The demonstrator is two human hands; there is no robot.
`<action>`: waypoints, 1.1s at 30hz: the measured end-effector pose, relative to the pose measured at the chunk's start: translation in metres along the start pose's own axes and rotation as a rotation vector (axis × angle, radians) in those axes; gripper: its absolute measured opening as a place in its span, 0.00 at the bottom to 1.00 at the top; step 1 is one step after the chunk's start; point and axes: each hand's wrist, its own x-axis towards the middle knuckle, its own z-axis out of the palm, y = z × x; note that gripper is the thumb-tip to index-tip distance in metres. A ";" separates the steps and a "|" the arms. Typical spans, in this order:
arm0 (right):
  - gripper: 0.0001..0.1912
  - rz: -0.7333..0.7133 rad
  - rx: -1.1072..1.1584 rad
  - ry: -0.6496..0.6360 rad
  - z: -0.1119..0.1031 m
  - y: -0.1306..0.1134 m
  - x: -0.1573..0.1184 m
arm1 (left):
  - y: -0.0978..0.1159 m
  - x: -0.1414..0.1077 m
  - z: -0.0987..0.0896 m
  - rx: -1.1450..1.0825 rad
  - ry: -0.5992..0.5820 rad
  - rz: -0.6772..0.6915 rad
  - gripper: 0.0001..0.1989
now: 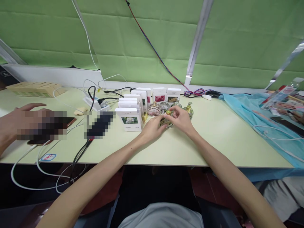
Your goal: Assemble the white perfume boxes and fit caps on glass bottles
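My left hand (pixel 152 128) is wrapped round the side of a round glass perfume bottle (pixel 166 123), low over the table. The fingers of my right hand (pixel 182 120) are closed at the top of this bottle, by its gold cap (pixel 168 112). Just behind stand more round bottles, among them a pinkish one (pixel 154 110) and a greenish one with a gold neck (pixel 189 107). White flower-printed boxes (pixel 129 122) stand in a row to the left. A small gold piece (pixel 144 117) sits between them and the bottles. My fingers partly hide the held bottle.
Left of the boxes lie a blurred dark device (pixel 99 125), cables and a power strip (pixel 96 104). Another person's hand (pixel 14 123) rests over a phone at far left. A blue cloth (pixel 251 117) and a plastic bottle (pixel 281 93) are on the right.
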 end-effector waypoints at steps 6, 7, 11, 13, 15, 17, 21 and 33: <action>0.20 0.030 0.119 -0.143 0.000 0.008 0.003 | -0.002 0.000 0.001 0.039 0.005 -0.017 0.17; 0.20 0.026 0.123 -0.152 0.000 0.008 0.003 | -0.002 0.000 0.002 0.042 0.004 -0.018 0.18; 0.19 0.004 0.113 -0.155 -0.001 0.008 0.003 | -0.003 0.001 0.002 0.038 0.001 -0.018 0.19; 0.18 0.000 0.095 -0.152 -0.001 0.006 0.003 | -0.003 0.001 0.002 0.040 0.001 -0.018 0.19; 0.17 0.008 0.078 -0.142 0.000 0.005 0.003 | -0.003 0.000 0.002 0.045 0.000 -0.018 0.19; 0.17 0.017 0.063 -0.127 0.000 0.005 0.004 | -0.003 0.000 0.001 0.047 -0.001 -0.018 0.19; 0.16 0.022 0.043 -0.100 0.001 0.005 0.004 | -0.003 0.000 0.001 0.031 0.004 -0.016 0.19; 0.20 0.010 0.012 -0.043 0.003 0.003 0.002 | 0.000 0.001 0.001 -0.009 0.015 0.004 0.17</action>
